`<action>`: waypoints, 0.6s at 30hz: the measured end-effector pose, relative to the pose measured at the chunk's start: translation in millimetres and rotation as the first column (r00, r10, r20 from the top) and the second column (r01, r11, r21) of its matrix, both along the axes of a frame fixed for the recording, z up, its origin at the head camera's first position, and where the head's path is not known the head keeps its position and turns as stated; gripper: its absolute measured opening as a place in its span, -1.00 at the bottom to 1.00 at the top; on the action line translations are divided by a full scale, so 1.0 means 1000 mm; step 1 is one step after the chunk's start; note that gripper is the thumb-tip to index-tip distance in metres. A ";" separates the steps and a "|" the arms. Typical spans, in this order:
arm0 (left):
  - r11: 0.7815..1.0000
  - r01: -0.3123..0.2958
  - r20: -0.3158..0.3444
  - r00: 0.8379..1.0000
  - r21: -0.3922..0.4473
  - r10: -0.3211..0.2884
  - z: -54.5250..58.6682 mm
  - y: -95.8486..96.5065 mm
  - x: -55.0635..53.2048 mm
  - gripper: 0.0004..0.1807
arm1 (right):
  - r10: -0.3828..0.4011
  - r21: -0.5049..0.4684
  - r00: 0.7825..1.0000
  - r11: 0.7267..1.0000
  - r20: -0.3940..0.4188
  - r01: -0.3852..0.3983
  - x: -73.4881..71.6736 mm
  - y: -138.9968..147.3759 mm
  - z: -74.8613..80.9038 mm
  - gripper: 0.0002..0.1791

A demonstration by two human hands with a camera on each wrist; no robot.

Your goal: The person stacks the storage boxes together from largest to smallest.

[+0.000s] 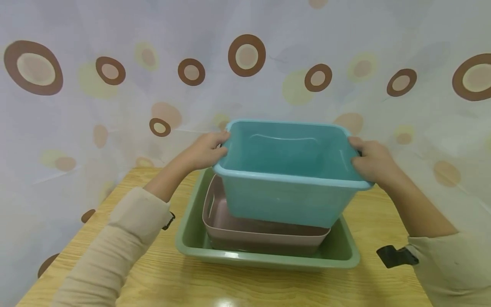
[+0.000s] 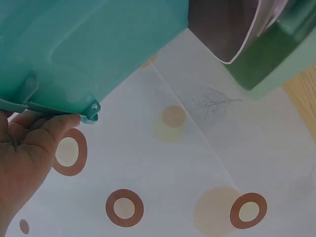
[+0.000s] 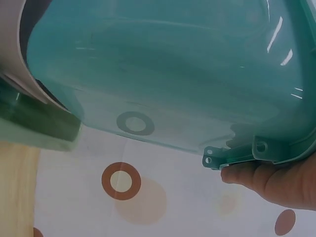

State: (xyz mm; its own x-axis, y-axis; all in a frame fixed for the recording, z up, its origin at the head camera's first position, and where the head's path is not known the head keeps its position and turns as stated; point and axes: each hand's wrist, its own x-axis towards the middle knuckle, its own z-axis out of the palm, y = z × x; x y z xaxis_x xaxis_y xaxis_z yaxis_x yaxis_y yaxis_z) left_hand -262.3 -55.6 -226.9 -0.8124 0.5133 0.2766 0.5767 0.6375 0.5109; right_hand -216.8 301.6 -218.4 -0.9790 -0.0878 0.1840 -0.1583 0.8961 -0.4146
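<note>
Both hands hold up a turquoise plastic storage bin [image 1: 284,196] by its two short ends. My left hand [image 1: 207,149] grips the left rim, and in the left wrist view its fingers [image 2: 61,123] lie under the rim's edge. At the other end, my right hand [image 1: 372,160] grips the right rim, its fingers [image 3: 247,175] beneath the lip. The bin's inside shows nothing in it. Its lower part hangs over a pinkish basket [image 1: 264,243] with a slot in its side. That basket sits inside a larger green basin [image 1: 268,259].
The green basin stands on a wooden table [image 1: 153,260]. Behind and beside the table hangs a pale cloth [image 1: 268,98] printed with brown rings and soft dots. Dark straps [image 1: 397,256] show at the sleeves.
</note>
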 end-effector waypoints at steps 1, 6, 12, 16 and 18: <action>1.000 -0.001 -0.001 1.000 -0.001 0.001 -0.001 -0.002 0.000 -0.42 | 0.001 0.000 1.000 1.000 -0.003 -0.001 -0.001 -0.002 -0.001 -0.34; 1.000 -0.009 0.004 1.000 -0.008 0.009 -0.005 -0.010 0.000 -0.41 | 0.013 -0.014 1.000 1.000 -0.022 -0.014 -0.003 -0.010 -0.007 -0.36; 1.000 -0.029 0.036 0.999 0.003 0.029 -0.013 -0.016 -0.001 -0.41 | 0.025 -0.021 0.999 0.999 -0.027 -0.026 -0.005 -0.017 -0.016 -0.36; 0.999 -0.039 0.033 0.999 -0.004 0.039 -0.021 -0.017 -0.002 -0.41 | 0.028 -0.013 0.998 1.000 -0.053 -0.028 -0.005 -0.019 -0.024 -0.37; 0.999 -0.037 0.021 0.999 -0.006 0.037 -0.024 -0.018 -0.002 -0.41 | 0.028 -0.010 0.998 1.000 -0.064 -0.029 -0.005 -0.020 -0.028 -0.38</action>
State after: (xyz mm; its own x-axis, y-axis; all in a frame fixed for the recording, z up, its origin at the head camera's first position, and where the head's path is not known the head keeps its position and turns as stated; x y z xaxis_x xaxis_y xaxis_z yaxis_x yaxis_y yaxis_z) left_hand -264.2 -73.4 -251.2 -0.8365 0.4845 0.2562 0.5418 0.6610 0.5191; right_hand -221.8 281.6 -246.1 -0.9624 -0.1133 0.2467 -0.2101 0.8864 -0.4124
